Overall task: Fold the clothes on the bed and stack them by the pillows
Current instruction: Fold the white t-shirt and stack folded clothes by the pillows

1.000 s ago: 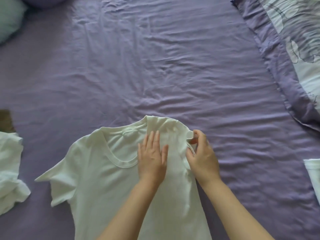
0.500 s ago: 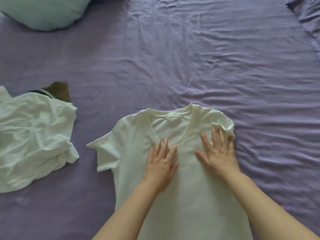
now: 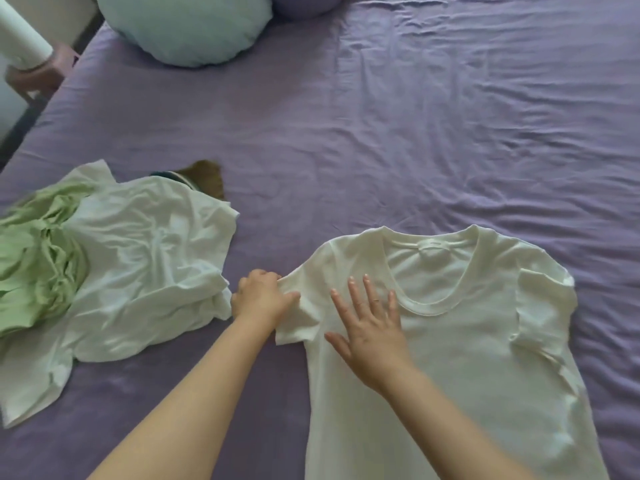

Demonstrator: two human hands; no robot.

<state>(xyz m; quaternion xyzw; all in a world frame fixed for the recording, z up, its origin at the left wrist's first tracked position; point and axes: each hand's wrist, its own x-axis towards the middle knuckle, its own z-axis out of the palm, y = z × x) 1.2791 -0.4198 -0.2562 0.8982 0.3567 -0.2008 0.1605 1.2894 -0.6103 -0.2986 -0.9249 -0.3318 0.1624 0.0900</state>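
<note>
A white T-shirt (image 3: 460, 348) lies flat on the purple bed sheet (image 3: 381, 133), neckline away from me. Its right sleeve is folded inward onto the body. My left hand (image 3: 261, 297) grips the left sleeve at the shirt's left edge. My right hand (image 3: 369, 327) presses flat on the shirt's chest with fingers spread, just left of the neckline. To the left sits a crumpled pile: a white garment (image 3: 145, 268), a light green garment (image 3: 34, 268) and a brown piece (image 3: 207, 180) peeking out behind. A pale blue pillow (image 3: 183, 26) lies at the far left of the bed.
A purple pillow (image 3: 308, 3) sits beside the blue one at the top edge. The bed's left edge runs past a small wooden stand (image 3: 38, 71) holding a white cylinder (image 3: 20, 32). Wrinkled sheet stretches across the right and far side.
The view swung left, bringing the clothes pile and pillows into sight. My left hand left the chest and took the left sleeve. My right hand shifted from the folded right sleeve to the chest.
</note>
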